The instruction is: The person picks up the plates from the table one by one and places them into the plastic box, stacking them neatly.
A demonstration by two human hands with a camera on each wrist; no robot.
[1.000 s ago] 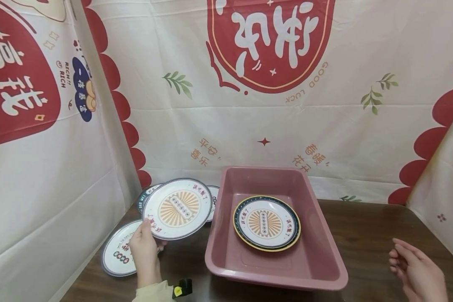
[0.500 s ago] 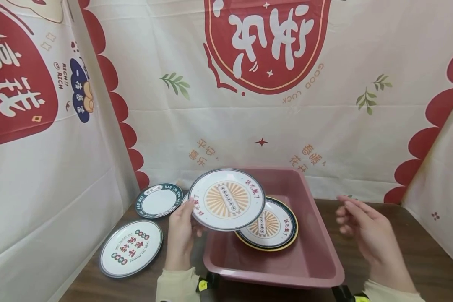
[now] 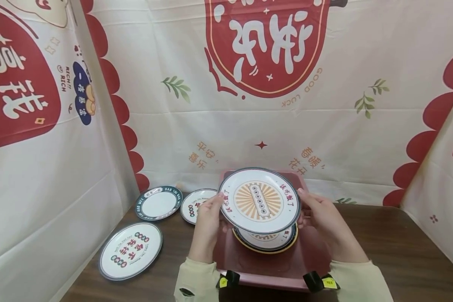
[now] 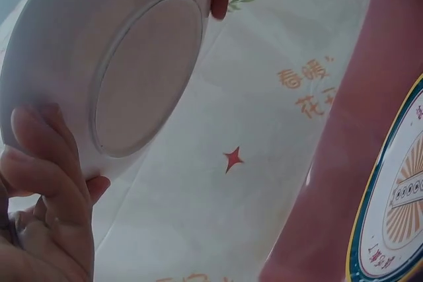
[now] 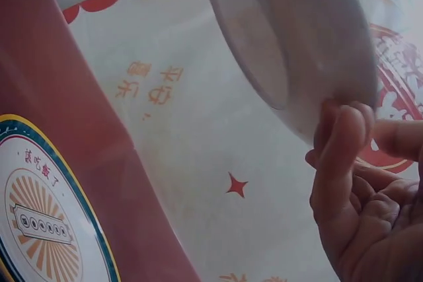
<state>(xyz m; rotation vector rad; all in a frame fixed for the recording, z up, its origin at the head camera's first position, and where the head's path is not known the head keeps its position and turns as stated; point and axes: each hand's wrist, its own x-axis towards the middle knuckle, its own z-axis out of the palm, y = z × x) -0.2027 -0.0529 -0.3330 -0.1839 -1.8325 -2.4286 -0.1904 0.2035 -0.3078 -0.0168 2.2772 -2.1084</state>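
Note:
A white plate (image 3: 259,200) with a blue rim and an orange sunburst is held up over the pink tub (image 3: 272,281). My left hand (image 3: 207,222) grips its left edge, thumb on top and fingers beneath. On the opposite edge my right hand (image 3: 324,218) holds it the same way. Both wrist views show the plate's pale underside (image 4: 149,77) and the fingers (image 5: 340,143) under it. Below, inside the tub, lie stacked plates; the upper one (image 5: 39,216) has the same sunburst, and a green band with a yellow rim shows around it. The held plate partly covers them in the head view.
Left of the tub on the brown table (image 3: 385,251) lie a green-rimmed plate (image 3: 159,203), a white plate with red lettering (image 3: 131,251) and a similar plate (image 3: 196,204) close to the tub. Printed cloth (image 3: 226,126) walls the back and sides.
My left hand has carried the sunburst plate rightward from above the table to over the tub. My right hand has come in from the right and taken hold of the plate's right edge.

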